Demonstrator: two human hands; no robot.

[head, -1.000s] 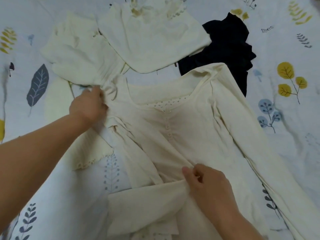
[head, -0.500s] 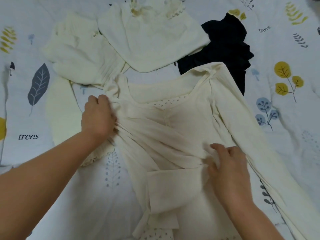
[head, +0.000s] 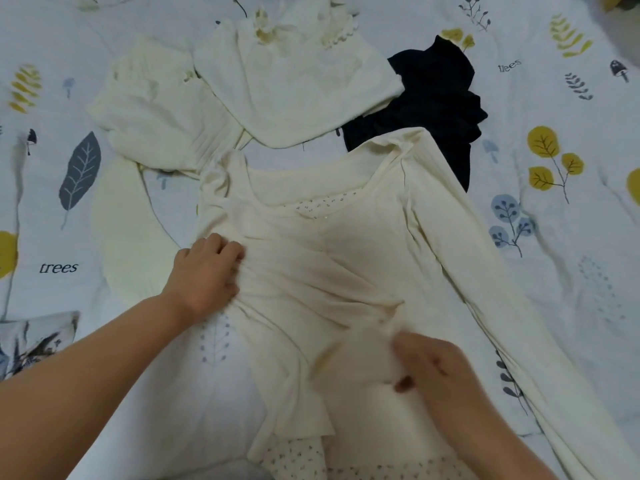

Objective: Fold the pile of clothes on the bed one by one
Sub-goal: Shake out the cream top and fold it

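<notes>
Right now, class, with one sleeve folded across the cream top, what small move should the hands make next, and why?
Probably fold the other sleeve inward. It lies stretched out across the bed sheet, while the left hand and right hand both rest on the cream top, where one sleeve is already folded across.

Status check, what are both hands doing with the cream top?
Left hand grips cream top at its side. Right hand pinches the folded-in sleeve. Other sleeve unfolded. Black garment behind, clear.
</notes>
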